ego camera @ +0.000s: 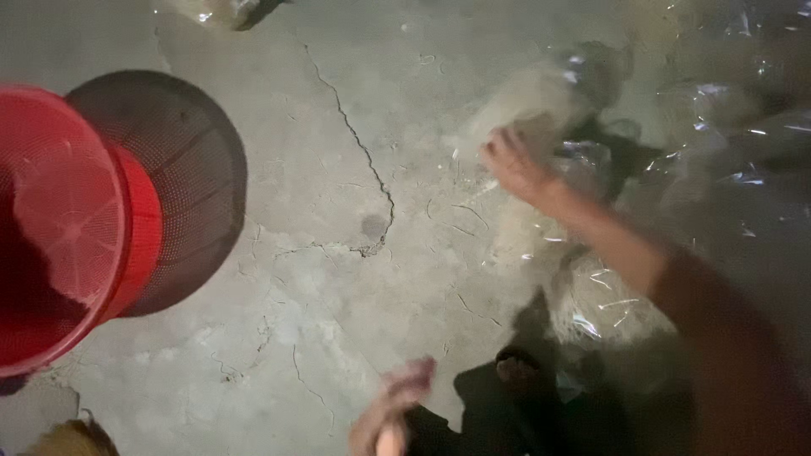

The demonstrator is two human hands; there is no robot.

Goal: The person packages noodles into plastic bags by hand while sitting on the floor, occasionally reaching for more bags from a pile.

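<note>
My right hand (pixel 514 165) reaches out over the cracked concrete floor (pixel 338 253), its fingers apart and lying against a clear plastic bag with pale filling (pixel 541 93). Motion blur hides whether it grips the bag. My left hand (pixel 393 409) is low at the bottom edge, blurred, with fingers partly curled; I cannot tell whether it holds anything. More clear plastic bags (pixel 726 143) lie crumpled to the right of my right hand, and another bag (pixel 604 308) lies under my forearm.
A red mesh basket (pixel 68 228) stands tilted at the left, casting a round shadow on the floor. A long crack runs down the middle of the concrete. A dark foot or shoe (pixel 517 371) shows near the bottom centre.
</note>
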